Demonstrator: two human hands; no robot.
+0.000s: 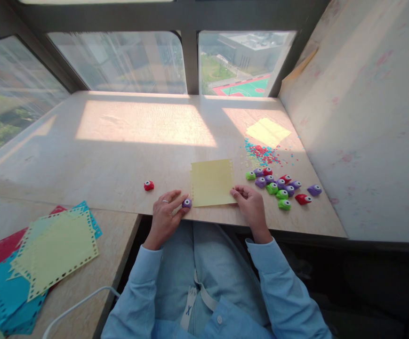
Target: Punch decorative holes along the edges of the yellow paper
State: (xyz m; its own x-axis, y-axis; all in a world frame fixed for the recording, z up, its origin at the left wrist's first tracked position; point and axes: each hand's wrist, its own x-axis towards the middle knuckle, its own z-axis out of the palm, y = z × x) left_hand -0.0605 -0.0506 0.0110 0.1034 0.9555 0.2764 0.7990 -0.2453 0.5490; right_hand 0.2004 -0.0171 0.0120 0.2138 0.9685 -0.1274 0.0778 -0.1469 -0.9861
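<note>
A sheet of yellow paper [212,183] lies in front of me, with small punched notches along its left and right edges. My left hand [167,214] has its fingers closed around a small purple craft punch [187,203] at the sheet's lower left corner. Whether the paper sits inside the punch's slot, I cannot tell. On the other side, my right hand [249,207] pinches the sheet's lower right edge between thumb and fingers. A red craft punch [148,185] stands by itself to the left of my left hand.
Several purple, green and red punches [281,182] cluster at the right. Behind them are scattered paper bits [262,153] and a stack of yellow sheets [268,132]. Punched sheets [61,249] pile up at the lower left, near a white cable [80,305]. A wall [366,117] bounds the right side.
</note>
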